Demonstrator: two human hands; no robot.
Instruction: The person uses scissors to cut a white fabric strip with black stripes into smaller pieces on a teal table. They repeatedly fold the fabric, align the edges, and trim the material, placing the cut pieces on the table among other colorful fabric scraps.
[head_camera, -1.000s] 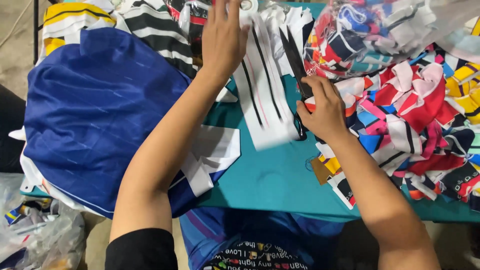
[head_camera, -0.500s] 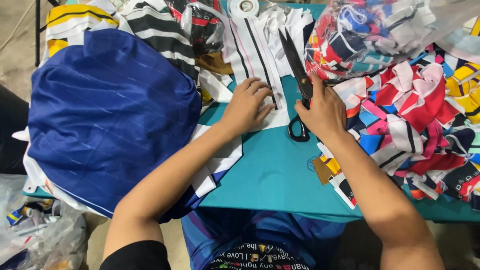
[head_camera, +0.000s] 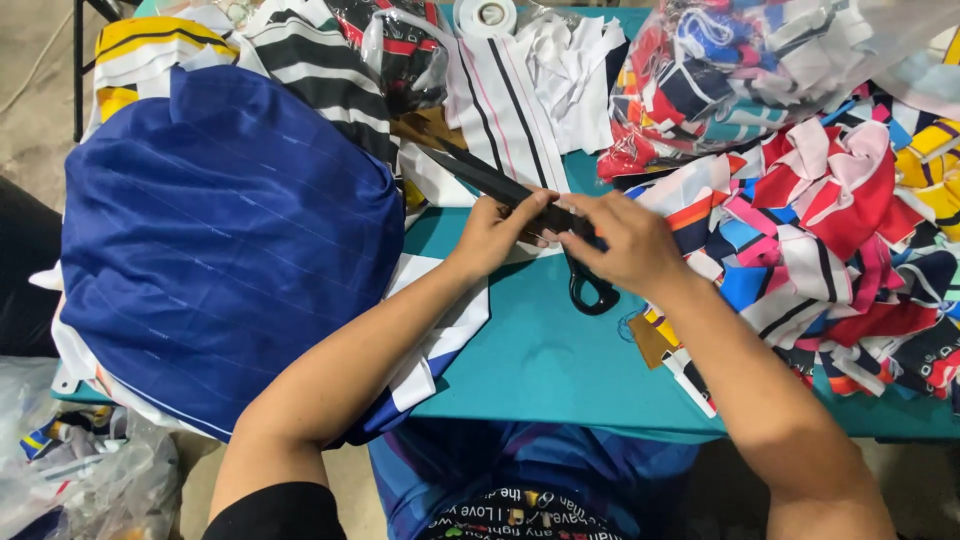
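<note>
Both hands meet near the middle of the teal table (head_camera: 540, 360), over a pair of large black scissors (head_camera: 500, 185). The right hand (head_camera: 625, 245) is closed around the scissors close to where the blades join the handles, with the black handle loops (head_camera: 590, 292) hanging just below it toward the near edge. The left hand (head_camera: 495, 235) is curled beside it, fingertips pinching at the blades and at the white striped fabric strip (head_camera: 505, 110) that lies under them; whether it grips the cloth or only the metal cannot be told. The 2 blades stand apart and point up and left toward the far left corner. The striped strip runs from the hands toward the far edge, ending near a roll of white tape (head_camera: 486, 15) at that edge. A big mound of blue fabric (head_camera: 220, 240) covers the left end of the table and hangs over its left edge, with black-and-white striped cloth (head_camera: 320, 80) and yellow-trimmed cloth (head_camera: 135, 45) behind it. The right end carries a heap of multicoloured fabric scraps (head_camera: 830, 240), and a clear plastic bag of scraps (head_camera: 740, 70) sits at the far right corner. A small brown scrap (head_camera: 652, 342) lies just right of the handle loops.
</note>
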